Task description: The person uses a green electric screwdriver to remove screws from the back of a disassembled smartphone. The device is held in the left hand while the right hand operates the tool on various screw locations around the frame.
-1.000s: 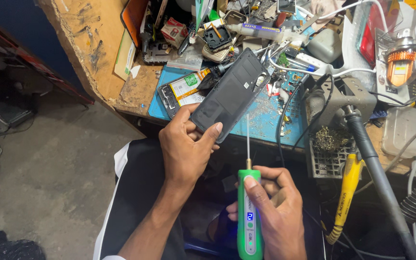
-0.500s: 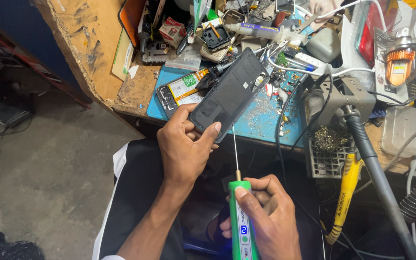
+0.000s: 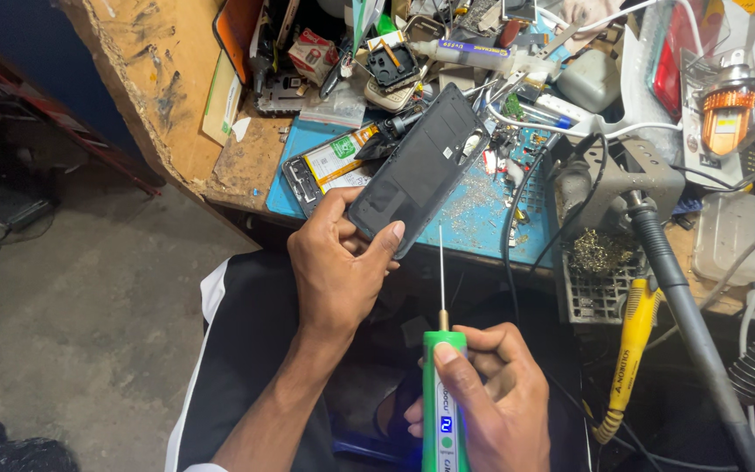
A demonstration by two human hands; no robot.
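Observation:
My left hand [image 3: 339, 262] grips the lower end of a black phone back cover [image 3: 421, 166], holding it tilted over the edge of the workbench. My right hand [image 3: 487, 398] is closed round a green electric screwdriver [image 3: 444, 411] with a small lit display. Its thin metal bit [image 3: 441, 271] points up and ends just right of the cover's lower corner, apart from it. An opened phone body [image 3: 329, 168] with its battery showing lies on the blue mat [image 3: 482, 205] behind the cover.
The wooden bench [image 3: 176, 96] is crowded with tools, a glue tube [image 3: 474, 54], phone parts and cables. A soldering stand with brass wool [image 3: 600, 253], a yellow-handled tool [image 3: 626, 358] and a grey hose [image 3: 683, 315] sit at the right. Concrete floor lies at the left.
The view has shifted slightly. My right hand and the screwdriver have dropped a little lower and moved left, with the bit nearer the cover's lower corner. My left hand still holds the cover.

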